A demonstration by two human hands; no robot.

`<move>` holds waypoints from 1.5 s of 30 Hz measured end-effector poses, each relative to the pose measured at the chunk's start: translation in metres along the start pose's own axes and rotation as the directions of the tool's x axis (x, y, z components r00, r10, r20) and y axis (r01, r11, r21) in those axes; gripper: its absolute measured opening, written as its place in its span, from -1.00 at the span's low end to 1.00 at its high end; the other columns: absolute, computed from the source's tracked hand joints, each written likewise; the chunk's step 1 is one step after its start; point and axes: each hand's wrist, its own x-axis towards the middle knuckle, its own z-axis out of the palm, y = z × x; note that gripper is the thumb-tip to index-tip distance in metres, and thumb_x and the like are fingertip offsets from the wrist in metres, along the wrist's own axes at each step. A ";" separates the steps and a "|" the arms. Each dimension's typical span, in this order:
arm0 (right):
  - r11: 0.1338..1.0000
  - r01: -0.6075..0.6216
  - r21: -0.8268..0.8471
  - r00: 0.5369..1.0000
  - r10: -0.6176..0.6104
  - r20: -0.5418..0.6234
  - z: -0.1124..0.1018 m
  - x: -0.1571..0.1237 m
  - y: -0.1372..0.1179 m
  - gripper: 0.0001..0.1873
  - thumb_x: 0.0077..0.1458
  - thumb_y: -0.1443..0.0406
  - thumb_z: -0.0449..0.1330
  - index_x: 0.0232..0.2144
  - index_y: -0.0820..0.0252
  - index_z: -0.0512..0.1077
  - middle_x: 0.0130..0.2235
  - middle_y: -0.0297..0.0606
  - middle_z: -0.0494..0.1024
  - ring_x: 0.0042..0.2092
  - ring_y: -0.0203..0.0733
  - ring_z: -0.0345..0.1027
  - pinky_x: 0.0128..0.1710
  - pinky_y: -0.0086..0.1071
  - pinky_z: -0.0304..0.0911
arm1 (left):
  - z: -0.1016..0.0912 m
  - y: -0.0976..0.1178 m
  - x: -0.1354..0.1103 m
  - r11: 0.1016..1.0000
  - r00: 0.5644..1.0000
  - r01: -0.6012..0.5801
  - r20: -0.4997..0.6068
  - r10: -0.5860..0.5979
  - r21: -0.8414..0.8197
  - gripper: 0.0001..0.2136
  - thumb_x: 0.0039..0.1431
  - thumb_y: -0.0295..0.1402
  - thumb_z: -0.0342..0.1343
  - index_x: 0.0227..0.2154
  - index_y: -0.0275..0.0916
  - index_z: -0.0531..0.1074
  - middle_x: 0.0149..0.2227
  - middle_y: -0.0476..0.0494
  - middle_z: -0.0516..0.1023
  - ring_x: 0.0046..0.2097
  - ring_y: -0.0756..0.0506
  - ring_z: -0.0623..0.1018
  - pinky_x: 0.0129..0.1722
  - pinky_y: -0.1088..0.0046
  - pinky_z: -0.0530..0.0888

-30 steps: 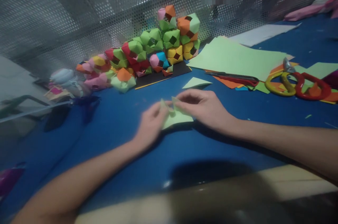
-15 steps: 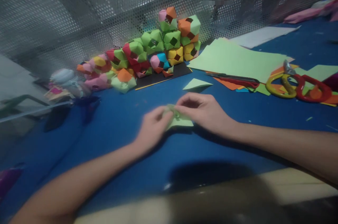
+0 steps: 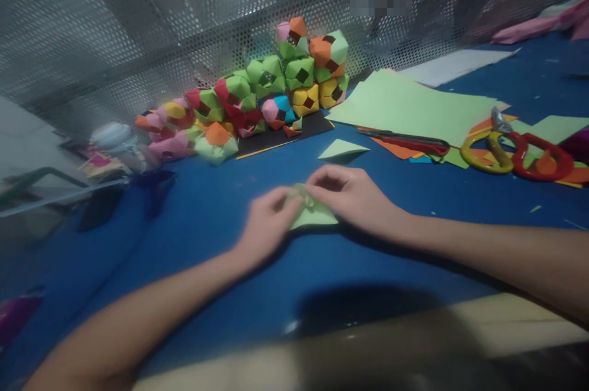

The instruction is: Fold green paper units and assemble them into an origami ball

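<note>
A small folded piece of light green paper (image 3: 315, 215) lies on the blue table (image 3: 207, 213) in front of me. My left hand (image 3: 267, 224) pinches its left side with curled fingers. My right hand (image 3: 354, 197) presses and pinches the paper's top from the right, fingers bent. The fingertips of both hands meet over the fold and hide its middle. A second folded green triangle (image 3: 343, 149) rests on the table just beyond my right hand, untouched.
A heap of colourful folded paper cubes (image 3: 257, 93) stands at the back against a perforated metal wall (image 3: 138, 23). Green paper sheets (image 3: 409, 105) lie at right, with orange scraps, a red cutter (image 3: 409, 140) and yellow and red scissors (image 3: 518, 151). A pale jar (image 3: 113, 136) sits far left.
The two raised paper flaps seen a second ago have been pressed down flat. Both hands stay at the paper, closer together.
</note>
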 end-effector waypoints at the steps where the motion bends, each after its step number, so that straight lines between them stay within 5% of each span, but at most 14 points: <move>1: 1.000 0.006 -0.009 1.000 -0.006 0.006 0.000 0.000 -0.001 -0.83 0.01 0.24 0.15 -0.51 0.23 0.40 -0.50 -0.35 0.44 -0.44 -0.33 0.25 -0.48 -0.47 0.16 | 0.000 0.000 0.000 1.000 1.000 0.001 0.004 -0.001 0.002 -0.80 0.08 -0.25 0.11 -0.38 -0.29 0.51 -0.38 -0.08 0.52 -0.35 -0.02 0.41 -0.34 0.48 0.33; 23: 0.920 0.232 -0.315 0.972 -0.205 0.118 -0.002 0.002 0.011 -0.91 0.05 0.39 0.07 -0.40 0.22 0.39 -0.39 -0.27 0.48 -0.40 -0.30 0.29 -0.40 -0.44 0.19 | -0.001 -0.001 0.006 0.999 0.999 0.028 -0.031 -0.027 0.044 -0.81 0.06 -0.27 0.12 -0.38 -0.29 0.50 -0.39 -0.07 0.52 -0.36 -0.02 0.41 -0.39 0.50 0.31; 45: 0.957 0.122 -0.264 0.992 -0.126 0.004 -0.015 0.009 -0.009 -0.96 -0.02 0.37 0.15 -0.49 0.20 0.39 -0.46 -0.33 0.47 -0.42 -0.30 0.29 -0.41 -0.43 0.21 | -0.008 -0.005 0.012 0.992 0.999 0.017 -0.040 -0.012 0.123 -0.89 0.02 -0.34 0.11 -0.45 -0.28 0.45 -0.46 -0.02 0.47 -0.40 -0.01 0.38 -0.41 0.50 0.29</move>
